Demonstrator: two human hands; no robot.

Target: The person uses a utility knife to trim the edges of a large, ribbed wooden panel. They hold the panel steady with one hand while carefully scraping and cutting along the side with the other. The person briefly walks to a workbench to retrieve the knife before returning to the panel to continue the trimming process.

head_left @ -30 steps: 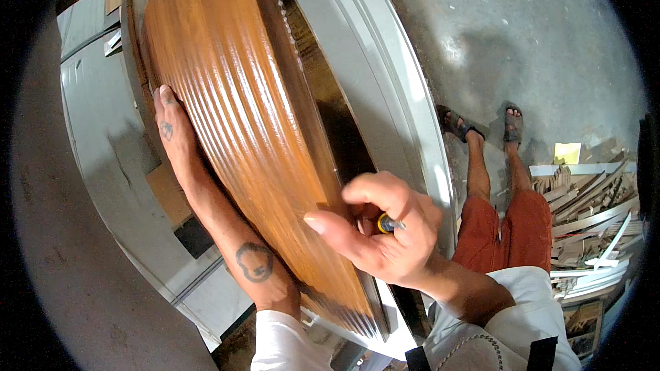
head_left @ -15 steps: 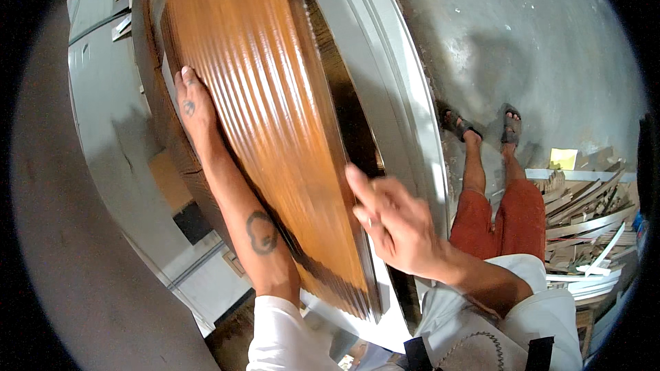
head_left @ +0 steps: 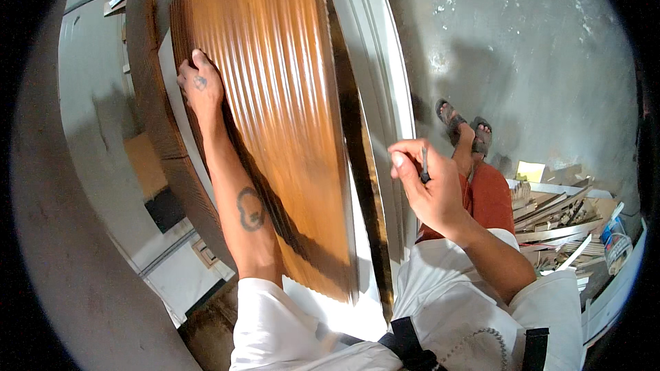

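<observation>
Fingers of our right hand (head_left: 430, 189) are curled shut around a thin dark tool (head_left: 424, 163), perhaps a pencil or small blade, though we cannot tell which; we carry it upright and lifted clear of the wood, a little to the right of the panel's edge, seemingly so its tip is ready for that edge. Just left of this hand runs the dark edge of the ribbed orange-brown panel (head_left: 275, 110), which stands tilted against a pale grey frame (head_left: 375, 75) behind it. Farther off, up and to the left, our left hand (head_left: 201, 89) lies flat and open on the panel's left side, fingers spread against the ridges, most likely to steady the leaning board. Below and right of the tool hand we see our sandalled feet (head_left: 464, 130) on the concrete floor (head_left: 536, 48), and beyond them, to the right, a heap of pale offcut strips (head_left: 557, 223).
</observation>
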